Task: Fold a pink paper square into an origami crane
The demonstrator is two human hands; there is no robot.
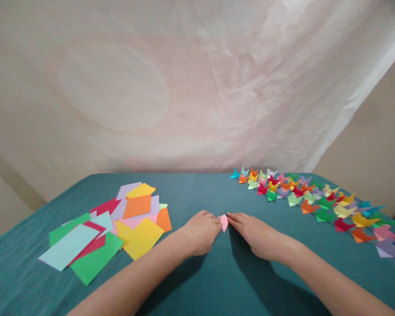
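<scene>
A small pink piece of folded paper (224, 223) lies on the table between my two hands, its lower end pointed towards me. My left hand (202, 231) is closed at its left edge, the fingertips pressed together on the paper. From the other side my right hand (250, 230) reaches in with fingers held together, their tips touching the paper's right edge. The fingertips cover part of the paper's sides, so its full outline is hidden.
Loose coloured sheets (141, 237) lie in an overlapping heap on the left. Rows of small folded paper birds (294, 199) stand along the right side. A dark green cloth (191, 188) covers the table, and a pale sheet (184, 87) hangs behind it.
</scene>
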